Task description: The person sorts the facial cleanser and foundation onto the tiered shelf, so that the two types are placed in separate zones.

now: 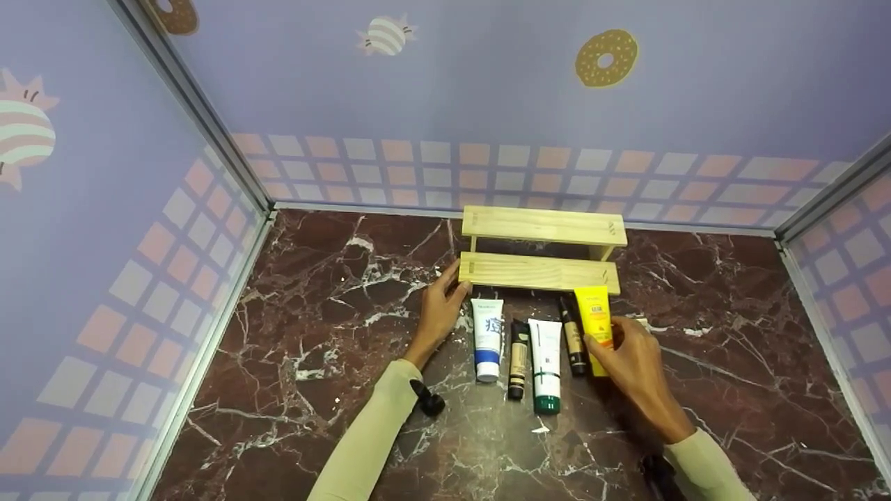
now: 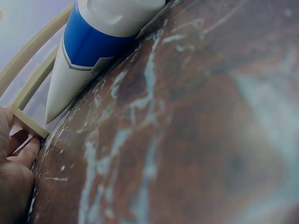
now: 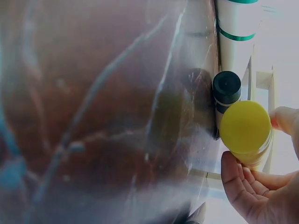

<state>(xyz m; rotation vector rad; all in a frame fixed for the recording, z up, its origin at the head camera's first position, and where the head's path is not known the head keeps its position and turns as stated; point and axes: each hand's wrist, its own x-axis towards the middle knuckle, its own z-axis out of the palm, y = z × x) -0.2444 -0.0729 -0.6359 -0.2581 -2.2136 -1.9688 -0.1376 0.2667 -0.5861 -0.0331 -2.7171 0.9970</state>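
My right hand [image 1: 635,358] pinches a yellow squeeze tube [image 1: 592,309] between thumb and fingers; its round yellow cap [image 3: 245,127] faces the right wrist camera. The tube's upper end overlaps the lower board of a two-tier wooden rack [image 1: 539,270] in the head view. At the rack's left end, my left hand [image 1: 440,312] grips the lower board's corner, thumb in front and fingers at the side. Between the hands lie a white tube with a blue band [image 1: 488,334], a small black-and-beige tube [image 1: 518,358], a white tube with a green cap [image 1: 547,358] and another black-and-beige tube [image 1: 573,337].
The rack's upper board [image 1: 543,226] stands near the back wall [image 1: 487,90]. Dark red marbled tabletop [image 1: 313,334] spreads around the things. Patterned side panels [image 1: 104,278] bound it left and right.
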